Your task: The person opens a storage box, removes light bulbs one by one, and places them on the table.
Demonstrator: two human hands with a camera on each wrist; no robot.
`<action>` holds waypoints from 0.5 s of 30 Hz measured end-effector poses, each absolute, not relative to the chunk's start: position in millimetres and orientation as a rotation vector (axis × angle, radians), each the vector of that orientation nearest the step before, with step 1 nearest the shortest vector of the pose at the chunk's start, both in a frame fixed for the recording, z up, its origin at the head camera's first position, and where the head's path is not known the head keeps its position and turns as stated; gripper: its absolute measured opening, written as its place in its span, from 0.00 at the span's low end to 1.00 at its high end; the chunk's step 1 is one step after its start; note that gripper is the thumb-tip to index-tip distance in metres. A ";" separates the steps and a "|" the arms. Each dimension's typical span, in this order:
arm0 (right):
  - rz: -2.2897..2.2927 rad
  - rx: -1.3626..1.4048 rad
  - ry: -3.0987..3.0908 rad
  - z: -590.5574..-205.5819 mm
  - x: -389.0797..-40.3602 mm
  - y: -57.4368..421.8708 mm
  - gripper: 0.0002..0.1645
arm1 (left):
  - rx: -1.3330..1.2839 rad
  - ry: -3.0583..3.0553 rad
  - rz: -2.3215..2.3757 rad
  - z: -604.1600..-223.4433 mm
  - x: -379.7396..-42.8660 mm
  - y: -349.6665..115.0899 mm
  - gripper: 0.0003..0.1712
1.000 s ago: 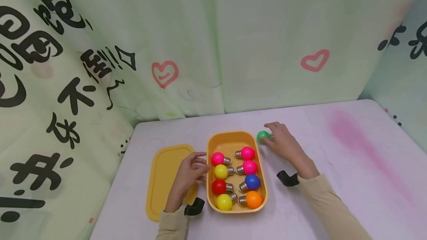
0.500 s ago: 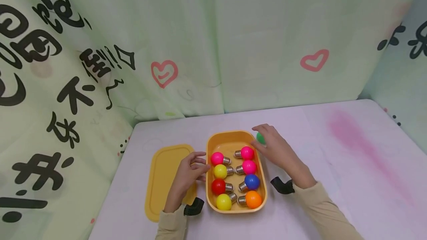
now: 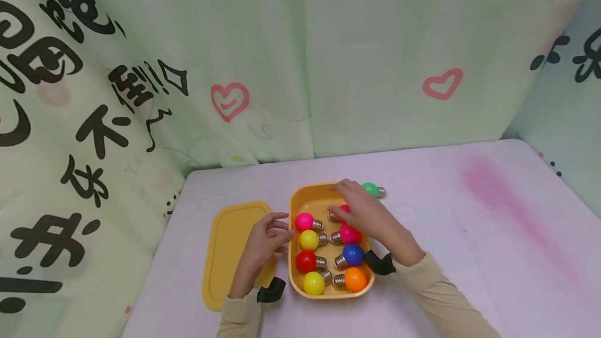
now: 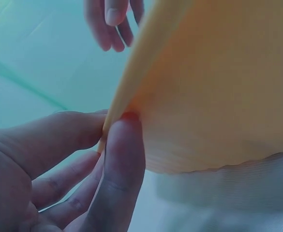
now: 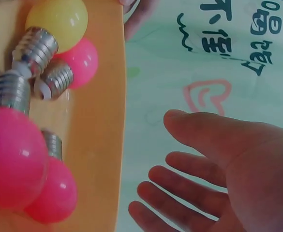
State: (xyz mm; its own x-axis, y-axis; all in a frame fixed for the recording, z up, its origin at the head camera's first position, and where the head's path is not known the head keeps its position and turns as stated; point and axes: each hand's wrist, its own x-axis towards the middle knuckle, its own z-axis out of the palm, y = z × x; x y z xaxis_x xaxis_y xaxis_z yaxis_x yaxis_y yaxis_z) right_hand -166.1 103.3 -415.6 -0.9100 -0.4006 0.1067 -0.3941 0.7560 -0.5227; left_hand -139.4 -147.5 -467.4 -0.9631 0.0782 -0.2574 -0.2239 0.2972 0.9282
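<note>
My left hand (image 3: 263, 246) pinches the left wall of a yellow-orange tray (image 3: 311, 200); the left wrist view shows thumb and finger on either side of its edge (image 4: 126, 72). Inside lie several small light bulbs in two columns, among them a yellow bulb (image 3: 313, 283), a red bulb (image 3: 306, 261), a blue bulb (image 3: 353, 254) and an orange bulb (image 3: 355, 279). Over the tray's far right part is my right hand (image 3: 368, 215), fingers spread and holding nothing. It partly covers a pink bulb (image 3: 345, 209). A green bulb (image 3: 370, 189) lies on the table just beyond that hand.
A flat yellow lid (image 3: 223, 254) rests on the table left of the tray, partly behind the left forearm. The pale table (image 3: 446, 213) stretches to the right. Printed curtains (image 3: 375, 67) hang along its back and left sides.
My right hand has moved left and toward me, away from the green bulb and over the tray. The green bulb stays on the table. My left hand keeps its place at the tray.
</note>
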 end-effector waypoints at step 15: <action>-0.760 -0.703 2.767 -415.4 -170.2 70.3 0.31 | -0.122 2.290 1.749 -464.8 -137.2 -147.4 0.29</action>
State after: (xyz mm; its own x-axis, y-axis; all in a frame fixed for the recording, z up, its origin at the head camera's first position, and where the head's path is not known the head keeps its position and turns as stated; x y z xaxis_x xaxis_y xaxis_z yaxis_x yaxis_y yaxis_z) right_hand -170.2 70.3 -415.4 -0.8704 -0.4896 -0.0531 -0.3937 0.7566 -0.5221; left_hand -137.2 -147.4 -464.8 -0.9634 0.0888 -0.2528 -0.2206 0.2732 0.9363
